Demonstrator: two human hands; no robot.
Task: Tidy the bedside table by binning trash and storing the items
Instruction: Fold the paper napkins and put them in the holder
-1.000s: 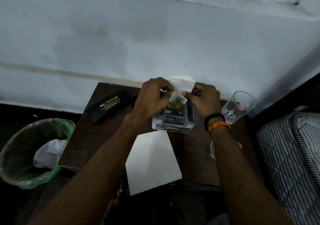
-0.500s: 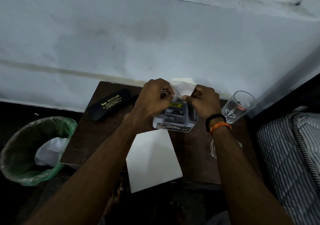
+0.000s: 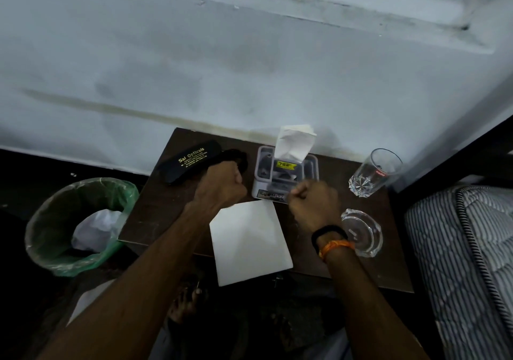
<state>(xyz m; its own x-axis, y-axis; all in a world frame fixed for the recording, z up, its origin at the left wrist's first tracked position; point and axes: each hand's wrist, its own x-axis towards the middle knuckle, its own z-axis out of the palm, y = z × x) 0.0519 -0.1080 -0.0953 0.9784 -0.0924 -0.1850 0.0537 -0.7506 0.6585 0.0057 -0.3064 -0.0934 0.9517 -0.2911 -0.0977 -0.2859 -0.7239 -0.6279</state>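
Both hands, left point(image 3: 224, 182) and right point(image 3: 313, 201), let go of the tissue point(image 3: 294, 143) and drew back, fists closed, leaving it standing from the box point(image 3: 286, 177).

So on the table point(image 3: 144, 220): one black glasses case point(image 3: 191, 161), one tissue box point(image 3: 286, 176), one white paper sheet point(image 3: 249, 241), one drinking glass point(image 3: 373, 173), one glass ashtray point(image 3: 363, 232). Plus one green-lined bin point(image 3: 80, 223) beside it.

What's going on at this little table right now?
A person is tidying a dark wooden bedside table. Both the left hand and the right hand are closed fists above it, holding nothing visible. A white tissue sticks up from a small grey box. A black spectacle case, a white paper sheet, a drinking glass and a glass ashtray remain; the green-lined bin holds crumpled trash.
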